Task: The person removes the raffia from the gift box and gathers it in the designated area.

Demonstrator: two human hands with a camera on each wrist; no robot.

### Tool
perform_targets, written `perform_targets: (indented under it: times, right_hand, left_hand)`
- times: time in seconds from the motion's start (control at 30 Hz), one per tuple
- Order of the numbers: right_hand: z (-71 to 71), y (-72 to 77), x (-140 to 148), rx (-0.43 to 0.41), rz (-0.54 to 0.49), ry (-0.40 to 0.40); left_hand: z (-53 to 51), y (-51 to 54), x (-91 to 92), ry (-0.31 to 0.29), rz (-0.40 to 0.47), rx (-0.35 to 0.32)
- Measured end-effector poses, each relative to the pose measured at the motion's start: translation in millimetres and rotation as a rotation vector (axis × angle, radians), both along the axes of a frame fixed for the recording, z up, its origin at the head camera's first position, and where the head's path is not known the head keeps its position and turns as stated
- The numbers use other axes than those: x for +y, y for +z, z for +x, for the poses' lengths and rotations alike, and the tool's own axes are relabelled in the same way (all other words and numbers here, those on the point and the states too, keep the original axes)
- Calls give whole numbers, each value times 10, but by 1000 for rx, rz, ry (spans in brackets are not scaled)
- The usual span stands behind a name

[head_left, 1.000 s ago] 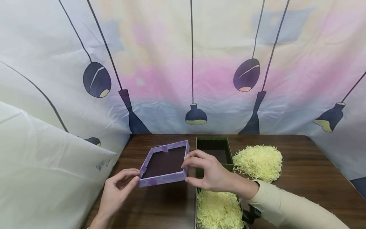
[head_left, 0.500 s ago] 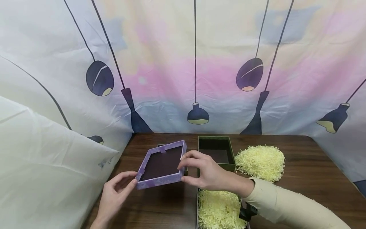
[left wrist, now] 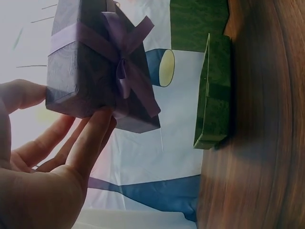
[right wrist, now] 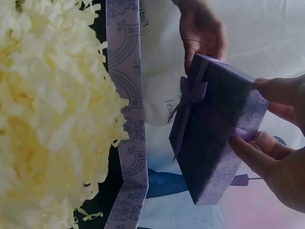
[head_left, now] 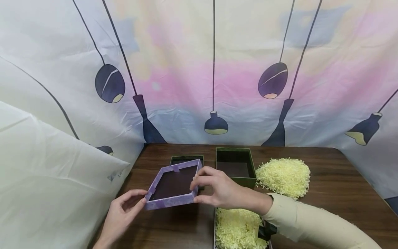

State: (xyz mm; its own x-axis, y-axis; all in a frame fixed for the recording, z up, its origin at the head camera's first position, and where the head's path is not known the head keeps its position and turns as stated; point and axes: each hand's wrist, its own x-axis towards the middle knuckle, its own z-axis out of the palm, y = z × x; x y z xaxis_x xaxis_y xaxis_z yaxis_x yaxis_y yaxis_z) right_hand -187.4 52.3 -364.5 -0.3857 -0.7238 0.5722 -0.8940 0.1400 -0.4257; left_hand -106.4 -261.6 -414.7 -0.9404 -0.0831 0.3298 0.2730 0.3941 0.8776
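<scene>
A purple patterned box lid [head_left: 174,181] hangs above the table, tilted, its dark inside facing up in the head view. My left hand [head_left: 121,212] pinches its near left corner between thumb and fingers. At the right side, my right hand [head_left: 216,188] grips the rim with thumb and fingertips. Both wrist views show a purple ribbon bow [left wrist: 125,62] on the lid's outer face, which points down. Below my right arm stands a purple patterned box [right wrist: 126,95] filled with pale yellow shredded paper [head_left: 239,228]. The arm covers part of that box.
A green box [head_left: 248,182] with a dark inside stands at the back centre. Left of it lies a green lid [head_left: 187,157], partly hidden by the purple lid. A loose heap of shredded paper [head_left: 284,177] sits to the right. A printed cloth [head_left: 171,86] hangs behind the wooden table.
Both hands have moved slightly left and towards the near edge with the purple lid. More of the green lid shows behind it. The grips look the same, and the view has shifted a little.
</scene>
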Motion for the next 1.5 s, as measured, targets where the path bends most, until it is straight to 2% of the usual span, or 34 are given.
perform_targets:
  times: [0.27, 0.33, 0.4, 0.57, 0.63, 0.77, 0.9, 1.13, 1.37, 1.5]
  right_hand:
    - [2, -36, -32, 110, 43, -14]
    - [6, -38, -45, 108, 45, -3]
    - [10, -39, -58, 70, 49, 29]
    - [32, -44, -83, -90, 91, 127]
    - [36, -44, -94, -140, 105, 141]
    - [33, -49, -136, -176, 144, 141]
    - [32, -59, -174, -148, 181, 129]
    - [8, -81, -184, -128, 214, 113]
    - [-1, -90, -212, -100, 235, 96]
    - [13, -109, -242, -84, 264, 95]
  left_hand:
    - [43, -21, -25, 13, -57, -10]
    - [63, -30, -30, 16, -70, -12]
    - [87, -35, -34, 30, -90, -19]
    - [140, -46, -43, 52, -152, -55]
    - [151, -52, -54, 49, -161, -64]
    - [181, -85, -91, 56, -166, -62]
    - [209, -151, -111, 72, -179, -62]
    - [266, -251, -80, 115, -147, -123]
    - [270, -275, -90, 126, -167, -89]
    - [299, -345, -110, 114, -142, -66]
